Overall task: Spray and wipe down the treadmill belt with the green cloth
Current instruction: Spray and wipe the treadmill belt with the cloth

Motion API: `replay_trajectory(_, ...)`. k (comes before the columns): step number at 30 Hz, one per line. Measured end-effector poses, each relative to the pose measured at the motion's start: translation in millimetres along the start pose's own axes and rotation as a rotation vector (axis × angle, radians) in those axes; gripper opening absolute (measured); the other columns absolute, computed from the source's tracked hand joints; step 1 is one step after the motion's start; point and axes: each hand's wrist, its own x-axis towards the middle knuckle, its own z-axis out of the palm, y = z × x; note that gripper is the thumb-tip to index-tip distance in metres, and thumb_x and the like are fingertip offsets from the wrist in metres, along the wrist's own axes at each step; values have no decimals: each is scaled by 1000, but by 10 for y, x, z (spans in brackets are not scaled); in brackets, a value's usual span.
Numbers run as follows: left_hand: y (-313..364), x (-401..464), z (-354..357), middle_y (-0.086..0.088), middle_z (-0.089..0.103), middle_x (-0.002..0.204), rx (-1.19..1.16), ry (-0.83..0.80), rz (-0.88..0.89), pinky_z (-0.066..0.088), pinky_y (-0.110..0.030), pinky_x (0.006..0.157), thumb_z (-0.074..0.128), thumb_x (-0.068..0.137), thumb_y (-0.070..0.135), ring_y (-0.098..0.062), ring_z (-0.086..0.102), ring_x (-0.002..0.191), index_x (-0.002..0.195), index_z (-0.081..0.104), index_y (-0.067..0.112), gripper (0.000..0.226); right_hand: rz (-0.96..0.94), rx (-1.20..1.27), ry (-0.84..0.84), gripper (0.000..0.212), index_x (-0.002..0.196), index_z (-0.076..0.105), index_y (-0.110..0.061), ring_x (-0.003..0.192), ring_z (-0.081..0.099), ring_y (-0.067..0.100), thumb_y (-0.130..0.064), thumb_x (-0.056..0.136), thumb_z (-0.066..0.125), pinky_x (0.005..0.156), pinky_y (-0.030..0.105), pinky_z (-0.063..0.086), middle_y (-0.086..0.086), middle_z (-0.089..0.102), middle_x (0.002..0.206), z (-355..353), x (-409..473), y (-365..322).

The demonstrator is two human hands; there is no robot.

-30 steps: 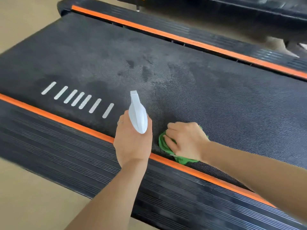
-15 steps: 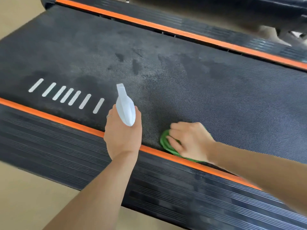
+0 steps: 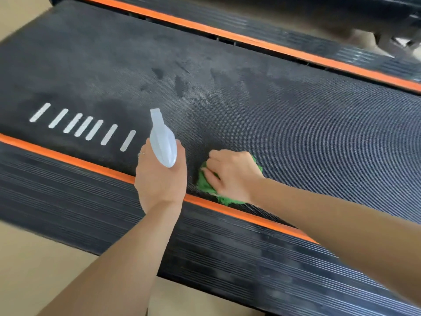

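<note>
The black textured treadmill belt [image 3: 284, 115] runs across the view, with darker wet patches near its middle. My left hand [image 3: 160, 179] grips a white spray bottle [image 3: 163, 142] whose nozzle points out over the belt. My right hand [image 3: 232, 174] holds a bunched green cloth [image 3: 206, 182] down on the belt, right beside the near orange stripe. Most of the cloth is hidden under the hand.
A ribbed black side rail [image 3: 91, 201] with an orange stripe [image 3: 57, 153] borders the near edge of the belt. A matching rail [image 3: 296, 42] lies on the far side. White dashes [image 3: 84, 126] mark the belt at the left. Beige floor [image 3: 34, 270] lies below.
The cloth hand has shifted a little along the near edge of the belt. The left hand with the bottle stays beside it. The camera view has moved slightly.
</note>
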Motion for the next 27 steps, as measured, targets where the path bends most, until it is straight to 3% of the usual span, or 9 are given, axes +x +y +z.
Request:
replay_trajectory(5,8,-12,-16,11,54,108,-19,-4,-1,40,-33,89,61,100,48,-25,61,111,123,62,19,37,-115,8,-185,33,73,55,-20,68,54,21,-32,102,49,51,37,45,-4,50,76,-448,-875,390)
replay_trajectory(10,22,-23,-15,11,53,107,-35,-17,0,43,-37,92,61,100,49,-26,62,112,123,61,20,36,-197,-9,-97,32,70,53,-17,63,48,22,-27,101,52,50,35,42,-2,48,73,-366,-747,389)
replay_trajectory(15,16,-10,-6,10,54,104,-17,-19,4,42,-35,89,60,100,50,-22,60,105,118,61,21,34,-16,7,25,35,69,57,-17,67,56,26,-32,100,48,47,31,35,1,53,76,-5,60,48)
replay_trajectory(18,-1,0,-13,7,59,106,4,-24,5,46,-39,89,59,100,51,-25,62,105,118,61,20,36,4,-2,-4,35,71,57,-18,68,55,24,-33,100,47,49,29,29,0,53,77,-34,-9,18)
replay_trajectory(24,18,-10,-24,10,54,107,-12,-41,-3,40,-35,88,60,100,48,-14,50,97,123,61,18,38,-82,-6,-165,34,75,54,-18,66,50,21,-31,105,44,47,38,45,-2,50,77,-439,-831,415)
replay_trajectory(27,21,-24,-37,11,53,106,-34,-44,-11,39,-34,86,61,100,47,-13,49,95,122,60,20,35,-96,-18,-140,36,75,54,-17,64,50,20,-30,106,42,46,37,45,-3,48,75,-483,-843,453)
